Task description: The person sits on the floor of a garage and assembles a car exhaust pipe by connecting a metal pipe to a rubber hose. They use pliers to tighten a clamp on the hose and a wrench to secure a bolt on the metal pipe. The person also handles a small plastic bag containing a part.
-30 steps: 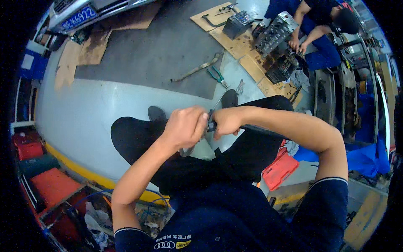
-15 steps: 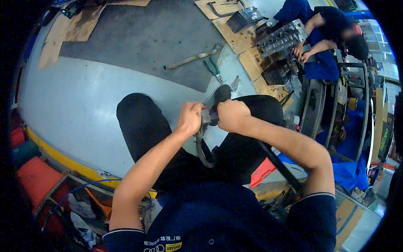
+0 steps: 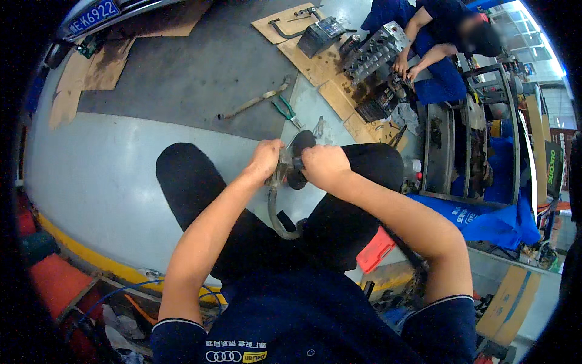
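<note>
Between my knees, my left hand [image 3: 265, 159] is closed around a grey-brown metal part [image 3: 280, 172]. From this part a curved hose [image 3: 273, 209] hangs down and bends toward my right thigh. My right hand [image 3: 327, 166] makes a fist at the part's right side, on a short dark end [image 3: 297, 164] that joins it; the fingers hide most of this end. Beyond my hands, green-handled pliers [image 3: 283, 110] lie on the floor beside a long worn pipe [image 3: 254, 98]. My dark shoe [image 3: 303, 141] shows just behind the part.
A co-worker's hands [image 3: 405, 70] are busy at the upper right, near a metal engine block-like casting [image 3: 376, 53] and black batteries [image 3: 320, 36] on cardboard [image 3: 336, 100]. A metal frame rack [image 3: 445, 151] stands right. A red plastic piece [image 3: 375, 250] lies by my right thigh; a cluttered cart [image 3: 115, 297] is lower left.
The whole view has shifted, so the floor items and co-worker appear further left. Both hands keep their grip on the part, and its hanging hose now shows more fully.
</note>
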A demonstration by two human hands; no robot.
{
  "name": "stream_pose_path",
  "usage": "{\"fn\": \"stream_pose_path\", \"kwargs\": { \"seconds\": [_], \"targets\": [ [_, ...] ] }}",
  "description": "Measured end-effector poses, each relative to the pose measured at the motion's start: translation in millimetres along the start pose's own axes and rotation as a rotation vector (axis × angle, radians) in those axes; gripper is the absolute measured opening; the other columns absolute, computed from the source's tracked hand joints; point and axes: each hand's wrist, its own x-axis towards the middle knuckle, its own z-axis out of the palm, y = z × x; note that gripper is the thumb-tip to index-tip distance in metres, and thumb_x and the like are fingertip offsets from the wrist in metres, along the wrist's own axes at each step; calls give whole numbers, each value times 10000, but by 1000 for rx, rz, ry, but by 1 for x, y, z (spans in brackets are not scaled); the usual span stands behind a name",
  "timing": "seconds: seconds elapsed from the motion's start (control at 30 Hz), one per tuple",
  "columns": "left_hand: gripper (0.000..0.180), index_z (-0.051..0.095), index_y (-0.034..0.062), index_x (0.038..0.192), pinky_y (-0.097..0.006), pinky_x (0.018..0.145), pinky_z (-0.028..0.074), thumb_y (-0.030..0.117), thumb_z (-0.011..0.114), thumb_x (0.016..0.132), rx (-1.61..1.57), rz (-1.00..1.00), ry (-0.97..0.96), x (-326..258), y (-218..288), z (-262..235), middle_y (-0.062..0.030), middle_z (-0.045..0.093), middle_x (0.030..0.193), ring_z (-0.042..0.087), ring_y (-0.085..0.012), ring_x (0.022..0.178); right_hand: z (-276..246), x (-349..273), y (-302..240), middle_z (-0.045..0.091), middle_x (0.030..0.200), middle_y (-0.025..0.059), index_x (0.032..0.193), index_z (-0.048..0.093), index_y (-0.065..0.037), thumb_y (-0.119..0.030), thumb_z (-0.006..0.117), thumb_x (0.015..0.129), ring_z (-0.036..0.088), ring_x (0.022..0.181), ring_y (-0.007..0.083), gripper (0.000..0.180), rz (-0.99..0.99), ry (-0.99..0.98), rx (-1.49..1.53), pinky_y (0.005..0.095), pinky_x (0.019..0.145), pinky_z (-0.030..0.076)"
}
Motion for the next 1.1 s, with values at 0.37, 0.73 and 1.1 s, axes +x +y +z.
{"fn": "stream_pose_path", "kwargs": {
  "seconds": [0.37,0.73,1.1],
  "targets": [
    [335,601,11,1013,-470,464,561,333,510,1013,-370,-102,8,-45,31,-25,-156,645,786,646,-309,561,-21,7,-26,756,843,94,876,699,-91,-205,621,903,762,802,278,141,-104,487,-307,401,648,597],
    [395,675,-63,851,-444,542,500,221,441,993,112,686,195,-121,47,-31,-188,618,718,607,-296,571,-123,-14,-87,767,815,123,814,764,-97,-182,701,799,772,773,316,107,-125,-4,-366,434,699,612],
    [329,659,-47,892,-486,720,506,158,428,1001,439,1071,260,-141,36,-35,-262,668,823,659,-453,755,-138,-19,-107,779,987,190,921,785,-58,-156,716,806,769,936,374,166,-138,-247,-328,461,819,622]
  ]
}}
